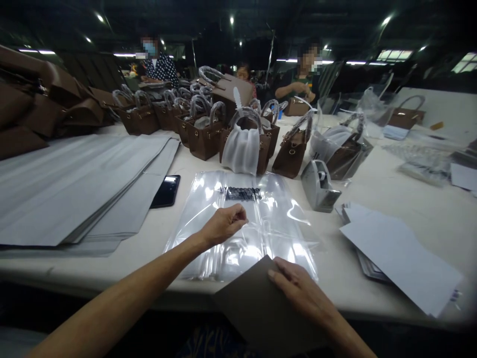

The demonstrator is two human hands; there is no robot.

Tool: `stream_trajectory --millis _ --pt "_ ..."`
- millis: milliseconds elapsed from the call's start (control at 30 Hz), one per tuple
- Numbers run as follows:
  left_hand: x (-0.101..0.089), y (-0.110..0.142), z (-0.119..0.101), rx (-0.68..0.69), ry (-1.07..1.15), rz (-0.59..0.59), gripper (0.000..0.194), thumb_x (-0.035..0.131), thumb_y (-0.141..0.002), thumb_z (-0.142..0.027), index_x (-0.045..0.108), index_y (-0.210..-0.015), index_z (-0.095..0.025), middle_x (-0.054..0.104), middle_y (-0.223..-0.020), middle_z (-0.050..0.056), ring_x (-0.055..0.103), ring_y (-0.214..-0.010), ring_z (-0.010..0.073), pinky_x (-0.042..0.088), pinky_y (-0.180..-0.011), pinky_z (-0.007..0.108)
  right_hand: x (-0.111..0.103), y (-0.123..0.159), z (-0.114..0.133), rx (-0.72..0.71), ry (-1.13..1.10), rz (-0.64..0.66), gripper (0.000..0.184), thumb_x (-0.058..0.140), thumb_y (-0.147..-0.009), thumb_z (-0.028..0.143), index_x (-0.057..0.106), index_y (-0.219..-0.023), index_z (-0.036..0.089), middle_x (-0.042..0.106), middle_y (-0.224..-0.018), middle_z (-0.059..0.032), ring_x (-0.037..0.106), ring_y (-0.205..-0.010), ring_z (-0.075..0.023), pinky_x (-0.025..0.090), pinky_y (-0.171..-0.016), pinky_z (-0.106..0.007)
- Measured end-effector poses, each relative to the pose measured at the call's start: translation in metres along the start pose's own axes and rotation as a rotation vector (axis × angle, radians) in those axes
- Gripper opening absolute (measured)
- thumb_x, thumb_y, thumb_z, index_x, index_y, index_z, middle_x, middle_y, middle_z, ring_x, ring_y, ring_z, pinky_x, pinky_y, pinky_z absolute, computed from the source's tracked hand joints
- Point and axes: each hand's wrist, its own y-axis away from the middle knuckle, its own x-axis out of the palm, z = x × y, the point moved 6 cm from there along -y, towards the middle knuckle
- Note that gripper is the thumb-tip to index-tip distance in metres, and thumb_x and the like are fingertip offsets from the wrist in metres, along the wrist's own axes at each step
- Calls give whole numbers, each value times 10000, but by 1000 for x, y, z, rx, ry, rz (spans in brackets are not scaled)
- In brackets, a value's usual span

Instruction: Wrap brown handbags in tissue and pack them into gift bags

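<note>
My left hand point(228, 223) is closed in a pinch above a stack of clear plastic bags point(283, 219) with dark print near the far end. Whatever its fingertips may hold is too small or hidden to make out. In my right hand point(296, 286) is a stiff dark grey-brown board point(261, 308), gripped by its edge and tilted over the table's front edge. Just beyond the bags stands a brown handbag point(265, 149) with white foam sheet point(242, 149) draped over its front and a wrapped handle.
Grey sheets point(74, 184) and a phone point(166, 191) lie left. A tape dispenser point(320, 186) and white papers point(398, 253) are right. Several brown handbags point(204, 136) stand behind, with more piled point(48, 99) far left. Co-workers point(303, 82) stand across the table.
</note>
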Motion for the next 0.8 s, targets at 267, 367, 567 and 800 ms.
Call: stream_trajectory --millis 267,367,567,800 --pt "-6 4 -6 69 -22 -88 31 557 -764 -137 572 -738 -146 542 -782 -2 514 -696 93 432 -631 205 -30 24 -44 364 -773 -314 408 701 -681 462 523 -911 176 368 -496 94 302 -359 -15 227 -312 -92" --pt "-7 8 -12 99 -44 -106 47 562 -750 -113 575 -719 -145 520 -761 -9 491 -656 82 423 -614 200 -18 42 -62 438 -895 -381 423 738 -644 448 475 -855 193 313 -466 114 231 -337 -10 177 -287 -86" --pt "-8 14 -23 123 -104 -198 68 519 -801 -142 545 -739 -137 501 -716 -3 448 -626 93 397 -581 208 18 62 -54 457 -1013 -367 435 720 -654 460 465 -875 186 356 -449 106 308 -314 -28 252 -272 -98" --pt "-1 26 -35 238 -181 -80 44 520 -809 -145 560 -792 -146 522 -745 4 480 -642 91 406 -600 198 0 59 -55 266 -1026 -686 505 797 -563 367 431 -865 195 526 -706 70 595 -560 -118 510 -450 -191"
